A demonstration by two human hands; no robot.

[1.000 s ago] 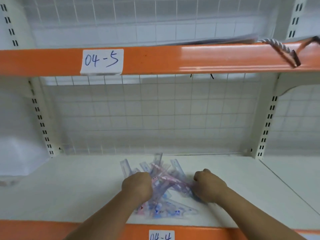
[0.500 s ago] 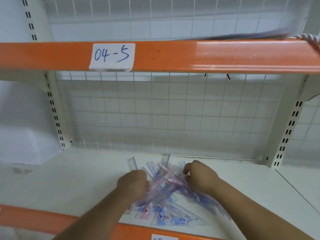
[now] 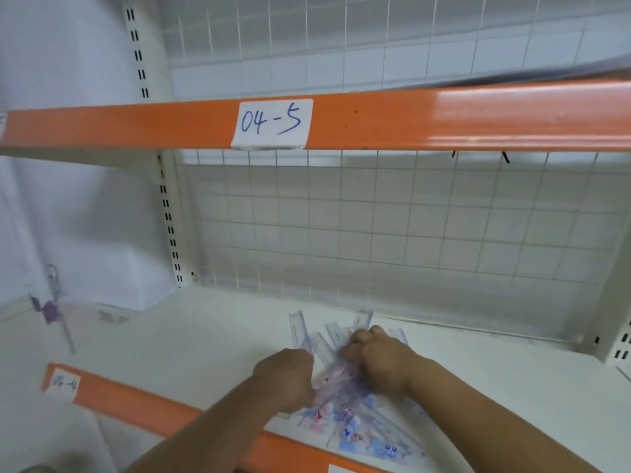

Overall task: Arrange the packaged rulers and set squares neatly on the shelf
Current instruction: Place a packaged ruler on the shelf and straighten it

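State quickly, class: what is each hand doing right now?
Left hand: closed, gripping the packaged rulers at their left side.
Right hand: closed, gripping the same packaged rulers from the right.

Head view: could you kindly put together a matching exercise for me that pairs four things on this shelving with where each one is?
Things
1. left hand
2. right hand
3. label 04-5
4. wire grid

Places
A. stuck on the upper orange beam
B. standing along the back of the shelf
C. gripping the right side of the ruler pile
D. gripping the left side of the ruler pile

Pairs: 1-D, 2-C, 3-A, 4-B
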